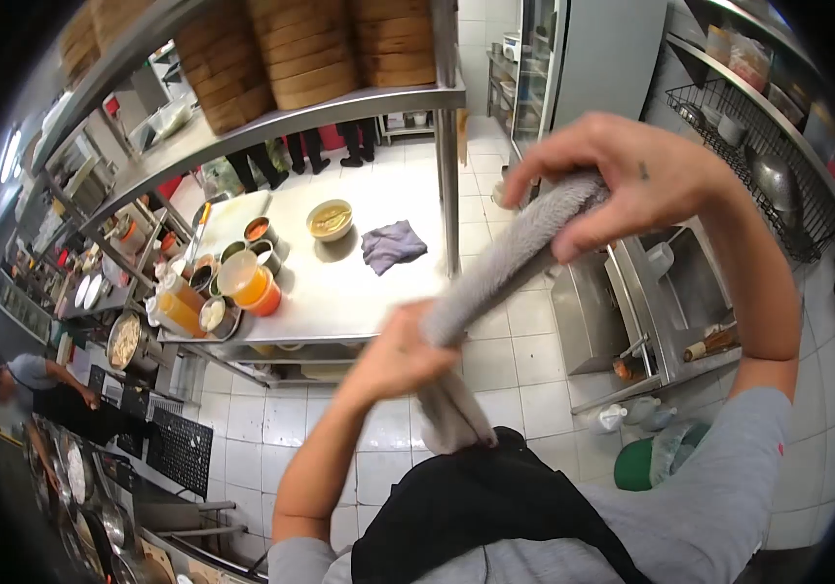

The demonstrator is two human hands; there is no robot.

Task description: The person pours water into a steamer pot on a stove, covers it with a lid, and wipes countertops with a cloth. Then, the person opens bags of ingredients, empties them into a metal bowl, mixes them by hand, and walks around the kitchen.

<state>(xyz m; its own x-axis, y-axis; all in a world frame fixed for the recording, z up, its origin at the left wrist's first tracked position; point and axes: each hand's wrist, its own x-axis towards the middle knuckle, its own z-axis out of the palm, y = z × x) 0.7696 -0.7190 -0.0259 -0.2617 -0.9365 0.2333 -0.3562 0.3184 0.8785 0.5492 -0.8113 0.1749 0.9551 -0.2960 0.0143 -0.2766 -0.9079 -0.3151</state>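
Note:
A rolled grey towel stretches diagonally between my two hands in front of my body. My left hand is closed around its lower part, and a loose end drops below that hand toward the black apron. Higher up on the right, my right hand grips the other end between thumb and curved fingers. A bluish-grey cloth lies crumpled on the white worktop, beside a bowl of yellowish food. Neither hand touches these.
Sauce bottles, tubs and tins crowd the worktop's left end. Bamboo steamers stack on the shelf above it. A steel sink stands right, with a green bin on the floor. Another person works at lower left; several people's legs show behind.

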